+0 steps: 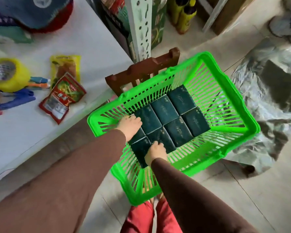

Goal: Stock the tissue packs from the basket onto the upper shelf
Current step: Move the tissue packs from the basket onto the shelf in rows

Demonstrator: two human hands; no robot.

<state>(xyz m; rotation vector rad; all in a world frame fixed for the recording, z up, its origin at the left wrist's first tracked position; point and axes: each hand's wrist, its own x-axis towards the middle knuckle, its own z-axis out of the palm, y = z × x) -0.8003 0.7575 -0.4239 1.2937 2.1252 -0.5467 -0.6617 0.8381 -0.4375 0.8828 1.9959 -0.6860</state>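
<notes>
Head view, looking down. Green slatted basket (pixel 238 132) in the middle, resting on a brown stool (pixel 141 71) whose far-left edge sticks out from under it. Dark green tissue packs (pixel 165 110) lying flat on the basket floor, two rows side by side, edges touching, filling the near-left and central part; right-hand end of the floor bare.

Left hand (pixel 130 125) reaching into the near-left corner of the basket, palm down, fingers curled over the left edge of a pack; fingertips hidden behind that edge, so cannot tell whether clamped or just resting. Right hand (pixel 155 153) lower, on the nearest pack (pixel 139 148), fingers bent over its right edge and touching it; thumb out of sight, so grip cannot be told for certain either. Both forearms in brown sleeves (pixel 65 174), coming in from the near edge. Red trousers (pixel 138 217) just below the basket.

Left of the basket, a white shelf surface (pixel 94 47) carrying a yellow tape roll (pixel 8 74), a red snack packet (pixel 62 98), a yellow snack packet (pixel 65 68) and blue plastic pieces (pixel 18 100). No tissue packs on it. White perforated upright post (pixel 139 27) at the far edge. Crumpled silver sheet (pixel 267 101) on the tiled floor to the right.
</notes>
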